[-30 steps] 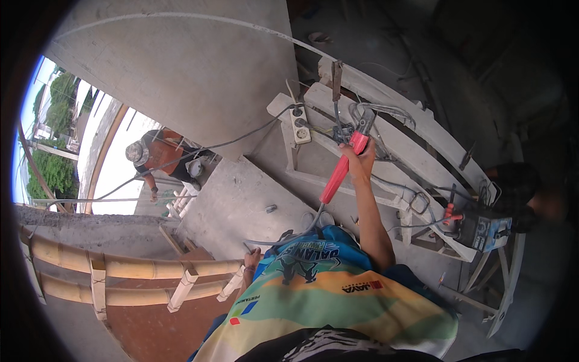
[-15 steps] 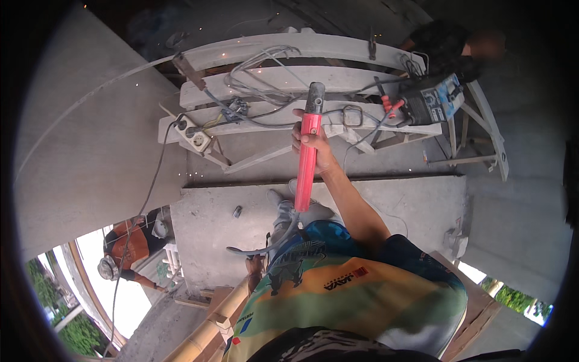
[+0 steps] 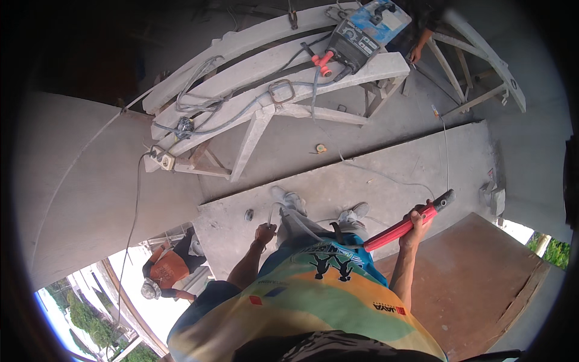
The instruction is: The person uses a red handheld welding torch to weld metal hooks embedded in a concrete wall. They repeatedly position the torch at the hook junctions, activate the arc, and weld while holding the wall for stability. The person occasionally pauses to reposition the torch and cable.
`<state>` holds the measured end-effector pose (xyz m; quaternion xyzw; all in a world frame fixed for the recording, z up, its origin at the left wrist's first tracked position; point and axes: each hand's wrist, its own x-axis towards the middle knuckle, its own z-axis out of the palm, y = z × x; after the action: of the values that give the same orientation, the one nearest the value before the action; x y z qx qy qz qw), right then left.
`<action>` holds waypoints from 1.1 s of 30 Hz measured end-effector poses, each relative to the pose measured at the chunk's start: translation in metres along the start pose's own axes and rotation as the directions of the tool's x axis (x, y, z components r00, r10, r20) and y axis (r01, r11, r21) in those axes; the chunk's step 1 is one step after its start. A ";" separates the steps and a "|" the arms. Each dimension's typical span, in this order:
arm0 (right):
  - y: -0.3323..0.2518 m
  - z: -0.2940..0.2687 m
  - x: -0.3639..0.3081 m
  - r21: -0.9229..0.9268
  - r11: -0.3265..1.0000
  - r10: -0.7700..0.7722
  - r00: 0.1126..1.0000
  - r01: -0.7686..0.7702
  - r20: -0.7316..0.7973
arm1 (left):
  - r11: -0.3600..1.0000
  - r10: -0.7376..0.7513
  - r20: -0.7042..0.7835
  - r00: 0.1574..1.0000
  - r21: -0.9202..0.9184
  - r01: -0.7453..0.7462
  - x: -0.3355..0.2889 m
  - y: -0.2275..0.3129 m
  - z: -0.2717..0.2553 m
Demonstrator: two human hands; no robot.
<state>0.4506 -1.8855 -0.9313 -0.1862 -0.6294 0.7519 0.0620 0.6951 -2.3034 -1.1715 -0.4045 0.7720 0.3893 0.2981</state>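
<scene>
In my right hand [image 3: 415, 230] is a red welding electrode holder [image 3: 395, 234] with a dark tip, tilted up to the right beside my hip. From near that tip a thin pale rod or wire [image 3: 446, 154] stretches away; I cannot tell whether the jaws grip it. A grey cable [image 3: 307, 228] leaves the holder's rear end and loops across my legs to my left hand [image 3: 265, 233]. Closed fingers there grip the cable, just left of my knees.
A welding machine [image 3: 362, 45] with red plugs stands on a white curved bench [image 3: 253, 102] with coiled cables and a power strip [image 3: 161, 158]. Another person's hand [image 3: 416, 54] is beside it. Someone in orange [image 3: 169, 270] is low at left. A brown board [image 3: 464, 271] lies right.
My right hand has brought the electrode holder from above the bench's front down to my right side. My left hand shows further forward with the cable. The view has turned and shifted.
</scene>
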 end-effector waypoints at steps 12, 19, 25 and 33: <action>-0.042 -0.347 0.031 0.213 0.945 0.103 0.394 0.247 -0.913 | 0.703 0.516 0.163 0.841 0.481 -0.524 0.014 0.339 0.188; -0.043 -0.414 0.100 0.296 0.899 0.227 0.233 0.324 -0.946 | 0.615 0.448 0.418 0.790 0.498 -0.612 0.031 0.483 0.279; -0.048 -0.449 0.212 0.369 0.914 0.345 0.153 0.170 -0.926 | 0.188 0.373 0.586 0.719 0.711 -0.677 0.124 0.571 0.380; -0.139 -0.536 0.353 0.232 0.938 0.210 0.109 0.260 -0.972 | 0.518 0.147 0.615 0.775 0.619 -0.590 0.100 0.853 0.507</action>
<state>0.2973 -1.2475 -0.9422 -0.6148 -0.2849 0.5293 0.5105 -0.0111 -1.6001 -1.2052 0.0621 0.8284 0.1544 0.5348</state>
